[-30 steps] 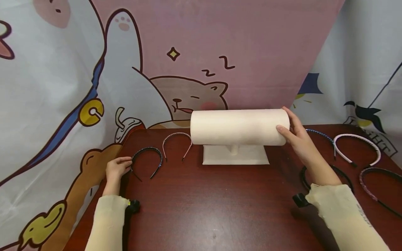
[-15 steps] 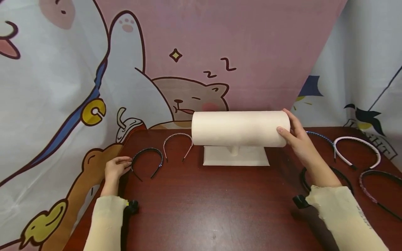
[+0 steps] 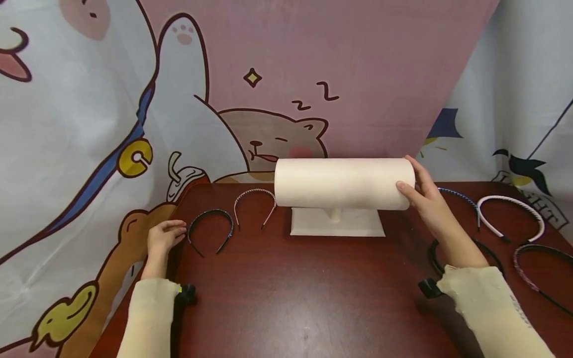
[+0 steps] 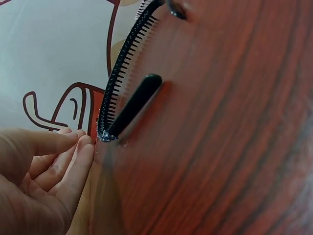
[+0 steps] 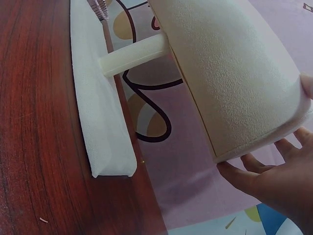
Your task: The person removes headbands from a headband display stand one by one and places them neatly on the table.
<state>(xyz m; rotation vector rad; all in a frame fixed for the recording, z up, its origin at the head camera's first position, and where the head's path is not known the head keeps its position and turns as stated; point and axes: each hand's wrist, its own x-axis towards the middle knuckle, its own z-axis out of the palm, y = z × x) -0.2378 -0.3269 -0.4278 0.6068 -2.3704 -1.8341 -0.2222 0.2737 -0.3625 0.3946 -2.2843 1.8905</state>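
Observation:
A white display stand (image 3: 342, 184) has a horizontal padded roll on a short post and a flat base. My right hand (image 3: 425, 199) grips the roll's right end, thumb on the front. In the right wrist view the fingers lie against the end of the roll (image 5: 230, 78). To the left, a dark toothed headband (image 3: 210, 211) with sparkly trim rests on the table. My left hand (image 3: 162, 238) is just left of it, at the table's left edge. The left wrist view shows its fingers holding nothing, close to the dark headband (image 4: 119, 73) but apart from it.
A pale pink headband (image 3: 255, 190) lies between the dark one and the stand. At the right are a blue headband (image 3: 461, 193), a white headband (image 3: 510, 197), a purplish headband (image 3: 525, 271) and a black one partly under the right forearm. A printed cloth (image 3: 367, 74) hangs behind the table.
My left hand has let go of the dark headband and drawn slightly left from it. The right hand stays on the roll. The head view has shifted a little.

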